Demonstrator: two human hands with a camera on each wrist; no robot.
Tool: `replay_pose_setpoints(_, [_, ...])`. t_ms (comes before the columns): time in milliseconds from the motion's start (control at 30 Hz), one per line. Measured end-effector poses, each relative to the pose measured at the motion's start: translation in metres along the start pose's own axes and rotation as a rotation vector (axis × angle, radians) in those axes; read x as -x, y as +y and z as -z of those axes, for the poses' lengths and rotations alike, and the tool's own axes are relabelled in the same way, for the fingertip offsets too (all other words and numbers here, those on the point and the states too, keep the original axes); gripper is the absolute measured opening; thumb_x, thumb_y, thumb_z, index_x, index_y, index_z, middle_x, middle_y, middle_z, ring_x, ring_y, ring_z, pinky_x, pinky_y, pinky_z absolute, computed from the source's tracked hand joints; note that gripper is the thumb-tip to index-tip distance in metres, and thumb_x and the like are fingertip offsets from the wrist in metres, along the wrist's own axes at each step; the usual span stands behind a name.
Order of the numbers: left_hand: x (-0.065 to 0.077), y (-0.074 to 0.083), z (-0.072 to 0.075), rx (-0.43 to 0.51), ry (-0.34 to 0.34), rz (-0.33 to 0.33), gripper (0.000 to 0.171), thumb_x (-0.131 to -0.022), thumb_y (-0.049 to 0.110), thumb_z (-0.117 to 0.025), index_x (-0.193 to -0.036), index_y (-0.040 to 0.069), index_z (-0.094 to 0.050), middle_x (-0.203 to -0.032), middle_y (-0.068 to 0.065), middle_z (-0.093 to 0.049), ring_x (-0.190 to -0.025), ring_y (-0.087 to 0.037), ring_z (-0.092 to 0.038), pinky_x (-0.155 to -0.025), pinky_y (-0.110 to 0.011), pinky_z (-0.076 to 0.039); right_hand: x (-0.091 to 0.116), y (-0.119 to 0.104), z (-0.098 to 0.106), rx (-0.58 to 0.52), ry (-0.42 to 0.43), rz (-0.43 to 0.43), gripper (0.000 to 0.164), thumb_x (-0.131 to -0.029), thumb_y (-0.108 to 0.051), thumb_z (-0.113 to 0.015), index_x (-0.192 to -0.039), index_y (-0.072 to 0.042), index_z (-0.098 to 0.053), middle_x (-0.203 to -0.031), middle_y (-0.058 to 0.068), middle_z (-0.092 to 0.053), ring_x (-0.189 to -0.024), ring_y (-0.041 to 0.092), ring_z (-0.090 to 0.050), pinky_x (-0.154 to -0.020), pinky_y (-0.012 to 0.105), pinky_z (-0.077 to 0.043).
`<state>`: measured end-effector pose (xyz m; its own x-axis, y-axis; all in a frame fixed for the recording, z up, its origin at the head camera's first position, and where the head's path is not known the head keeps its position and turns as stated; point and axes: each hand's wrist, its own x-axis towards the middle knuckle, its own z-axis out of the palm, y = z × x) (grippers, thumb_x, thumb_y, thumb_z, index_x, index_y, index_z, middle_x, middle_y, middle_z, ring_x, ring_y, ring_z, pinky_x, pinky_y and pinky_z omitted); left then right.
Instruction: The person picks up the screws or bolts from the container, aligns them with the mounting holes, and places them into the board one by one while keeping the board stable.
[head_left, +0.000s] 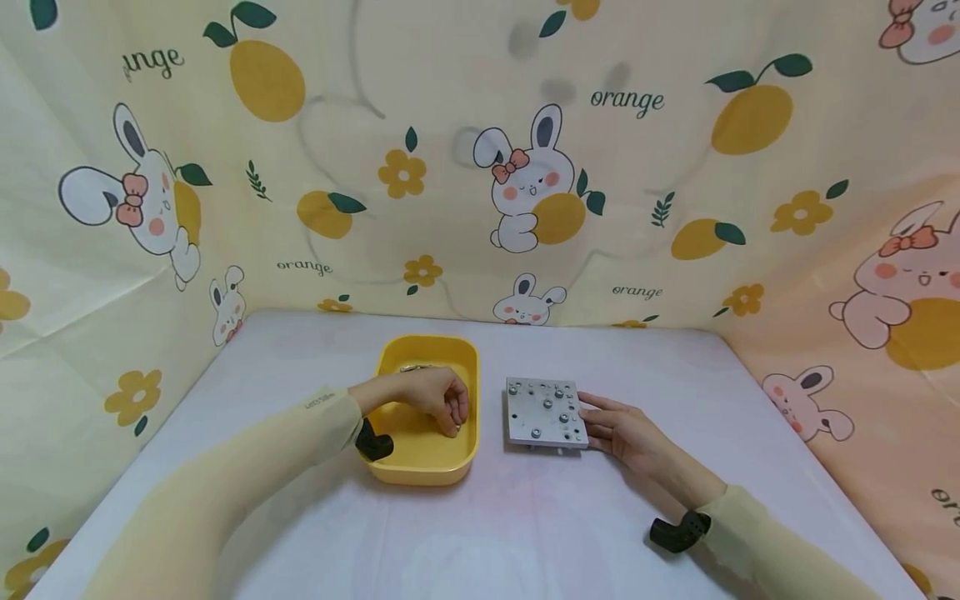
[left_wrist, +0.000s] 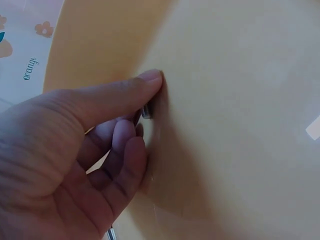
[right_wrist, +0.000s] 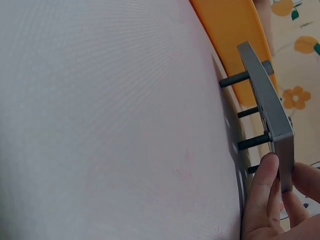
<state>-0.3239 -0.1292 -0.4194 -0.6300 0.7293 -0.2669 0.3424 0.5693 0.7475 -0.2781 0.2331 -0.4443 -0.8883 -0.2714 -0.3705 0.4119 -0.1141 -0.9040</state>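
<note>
Inside the yellow tray (head_left: 420,475), my left hand (head_left: 438,396) bends down and pinches a small metal screw (left_wrist: 146,111) between thumb and fingers, close to the tray's wall. Most of the screw is hidden by the fingers. My right hand (head_left: 626,429) grips the right edge of a square grey metal plate (head_left: 534,417), thumb on one face and fingers on the other. Several socket-head screws (head_left: 548,403) sit in the plate's holes, and their threaded shanks (right_wrist: 254,142) stick out underneath. Other holes in the plate hold no screw.
More small metal pieces (head_left: 412,367) lie at the far end of the tray. The tray stands on a white table (head_left: 540,533), left of the plate. A printed cloth (head_left: 420,108) with rabbits and oranges hangs behind and along both sides.
</note>
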Motion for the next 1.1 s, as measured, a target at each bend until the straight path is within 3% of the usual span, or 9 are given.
replay_pose_setpoints(400, [0.001, -0.004, 0.006, 0.081, -0.052, -0.039, 0.015, -0.084, 0.000, -0.076, -0.097, 0.000, -0.069, -0.087, -0.006, -0.071, -0.074, -0.015, -0.062, -0.067, -0.025, -0.052, -0.002, 0.000, 0.001, 0.003, -0.005, -0.004, 0.059, -0.095, -0.008, -0.065, -0.149, -0.008, -0.041, -0.125, 0.014, -0.064, -0.109, 0.026, -0.064, -0.090, 0.038, -0.051])
replay_pose_setpoints(600, [0.002, 0.002, 0.008, 0.020, -0.060, -0.061, 0.018, -0.081, 0.001, -0.079, -0.098, 0.005, -0.072, -0.090, -0.004, -0.070, -0.078, -0.015, -0.061, -0.071, -0.027, -0.053, -0.002, -0.002, 0.001, 0.012, 0.006, -0.004, 0.059, -0.094, -0.008, -0.065, -0.149, -0.008, -0.042, -0.123, 0.014, -0.065, -0.107, 0.026, -0.065, -0.089, 0.037, -0.052])
replay_pose_setpoints(833, [0.004, 0.011, 0.000, -0.057, -0.171, -0.068, 0.025, -0.073, 0.006, -0.087, -0.093, 0.006, -0.074, -0.085, -0.005, -0.072, -0.079, -0.014, -0.065, -0.075, -0.028, -0.054, -0.001, -0.002, 0.002, 0.000, -0.003, -0.005, 0.060, -0.095, -0.007, -0.065, -0.150, -0.007, -0.041, -0.123, 0.014, -0.065, -0.107, 0.026, -0.065, -0.089, 0.038, -0.052])
replay_pose_setpoints(1100, [0.003, 0.010, -0.001, -0.100, -0.107, -0.057, 0.014, -0.079, 0.001, -0.082, -0.090, 0.007, -0.075, -0.079, 0.000, -0.071, -0.073, -0.010, -0.062, -0.070, -0.025, -0.053, -0.003, 0.000, 0.003, -0.009, -0.008, -0.007, 0.060, -0.095, -0.007, -0.065, -0.150, -0.007, -0.040, -0.124, 0.014, -0.064, -0.108, 0.026, -0.065, -0.090, 0.039, -0.052])
